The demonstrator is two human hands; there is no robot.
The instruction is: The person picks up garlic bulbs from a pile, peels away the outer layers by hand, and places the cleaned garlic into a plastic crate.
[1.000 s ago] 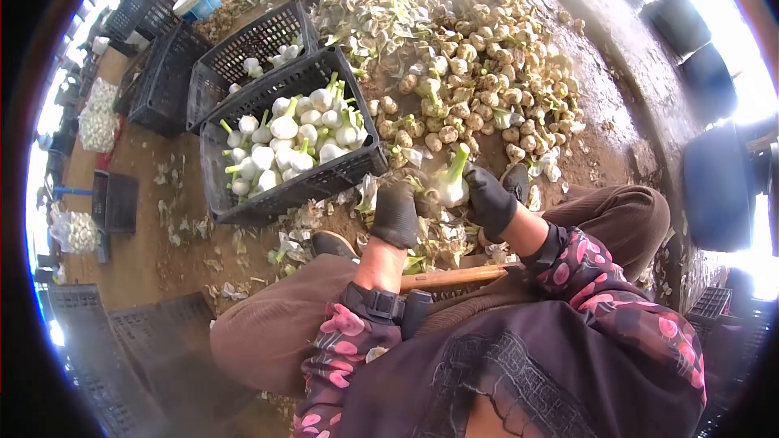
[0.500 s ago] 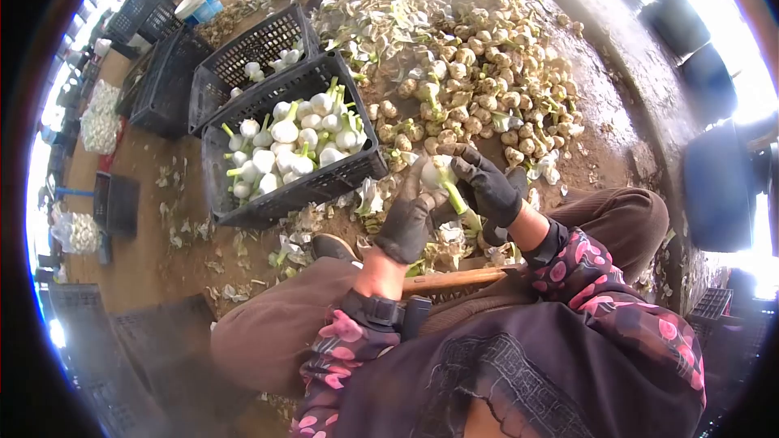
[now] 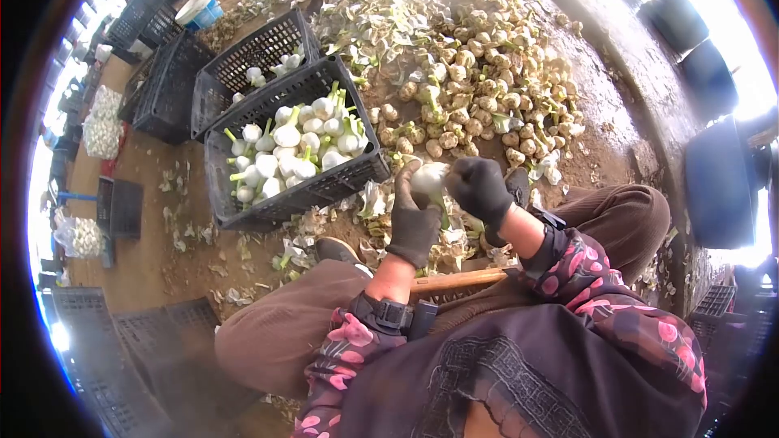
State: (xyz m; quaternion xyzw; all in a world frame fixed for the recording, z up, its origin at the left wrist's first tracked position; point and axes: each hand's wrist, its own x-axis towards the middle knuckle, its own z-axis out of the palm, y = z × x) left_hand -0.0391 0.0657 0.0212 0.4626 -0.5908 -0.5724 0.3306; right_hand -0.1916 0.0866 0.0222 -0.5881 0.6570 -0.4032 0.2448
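In my gloved left hand (image 3: pixel 414 223) is a peeled white garlic bulb (image 3: pixel 428 178), with the thumb and fingers closed around its left side and underside. My right hand (image 3: pixel 480 188), also in a dark glove, is curled tight against the bulb's right side. Whatever its fingers may pinch is hidden. Left of my hands stands a black plastic crate (image 3: pixel 300 188) with many cleaned white bulbs and their green stems. Beyond my hands spreads a heap of unpeeled brownish garlic (image 3: pixel 479 85) on the ground.
Behind the near crate is a second black crate (image 3: pixel 251 53) with a few bulbs. Peeled skins (image 3: pixel 381 20) lie in a pile at the back and around my legs. A wooden bar (image 3: pixel 458 281) crosses my lap. A white-and-blue bucket (image 3: pixel 200 10) stands farther back.
The bulb has turned more upright and shows a whiter, cleaner side. My right hand has closed from spread fingers into a curl; my left hand has rotated upright around the bulb.
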